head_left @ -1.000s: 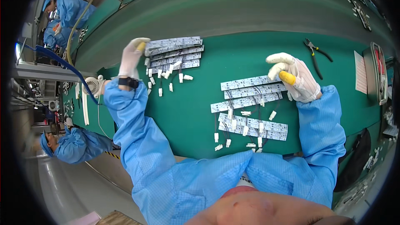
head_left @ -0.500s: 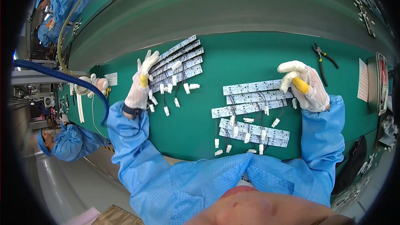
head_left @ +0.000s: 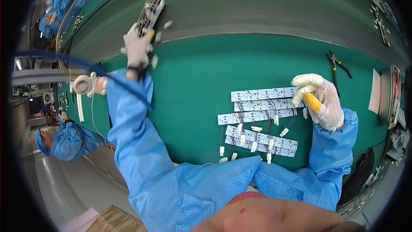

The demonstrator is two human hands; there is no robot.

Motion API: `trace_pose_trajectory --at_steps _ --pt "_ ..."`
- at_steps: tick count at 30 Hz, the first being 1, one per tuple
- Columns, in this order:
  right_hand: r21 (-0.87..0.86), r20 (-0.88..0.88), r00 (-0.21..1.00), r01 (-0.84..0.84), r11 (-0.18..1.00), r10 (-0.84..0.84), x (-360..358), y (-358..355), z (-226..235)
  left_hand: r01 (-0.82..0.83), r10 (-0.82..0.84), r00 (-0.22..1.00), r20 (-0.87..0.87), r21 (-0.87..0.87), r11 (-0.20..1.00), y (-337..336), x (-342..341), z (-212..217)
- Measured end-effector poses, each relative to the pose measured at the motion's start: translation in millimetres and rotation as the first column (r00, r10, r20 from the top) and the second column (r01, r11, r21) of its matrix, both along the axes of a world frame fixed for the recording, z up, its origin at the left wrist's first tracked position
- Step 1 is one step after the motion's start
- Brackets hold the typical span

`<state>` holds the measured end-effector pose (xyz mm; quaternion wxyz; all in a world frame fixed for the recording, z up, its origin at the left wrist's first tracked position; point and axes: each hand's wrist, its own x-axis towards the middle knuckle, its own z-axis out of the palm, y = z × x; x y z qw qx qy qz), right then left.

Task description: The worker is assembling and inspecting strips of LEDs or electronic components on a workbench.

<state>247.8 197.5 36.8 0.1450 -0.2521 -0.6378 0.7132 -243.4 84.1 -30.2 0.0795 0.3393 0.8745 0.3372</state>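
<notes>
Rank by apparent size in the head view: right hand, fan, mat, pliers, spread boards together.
1. Mat
2. Spread boards
3. Right hand
4. Pliers and fan, unranked: the pliers look longer, the fan fuller.

Bare tabletop (head_left: 197,77) opens right of the left grip (head_left: 138,50), a blue hose (head_left: 92,66) behind it; LED boards (head_left: 253,116) block passage left of the right grip (head_left: 321,103), pliers (head_left: 334,62) beyond.

Green table (head_left: 193,73) beside a grey belt (head_left: 240,13); seemingly grey floor (head_left: 92,189) lower-left.
</notes>
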Motion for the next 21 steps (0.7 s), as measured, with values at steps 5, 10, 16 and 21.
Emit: trace_pose_trajectory --at_steps 5,10,16,21 --pt "0.064 0.084 0.996 -0.010 0.998 0.005 -5.2 -8.1 2.8 0.142 -0.254 0.304 -0.918 -0.220 0.965 35.6 -69.0 -14.4" --pt "0.869 -0.111 0.990 0.138 0.476 -0.085 -5.4 -14.9 24.8 -0.147 0.271 0.960 -0.066 0.706 0.692 52.4 20.3 17.9" --pt "0.921 0.345 0.926 -0.365 -0.136 -0.152 31.4 -110.3 163.6 0.523 -0.516 0.843 -0.151 0.456 0.721 -13.6 184.7 30.1" --pt "0.752 -0.178 0.984 0.154 -0.641 0.028 -20.5 -107.8 159.9 0.604 -0.697 0.708 0.111 0.417 0.679 -53.2 243.3 6.5"
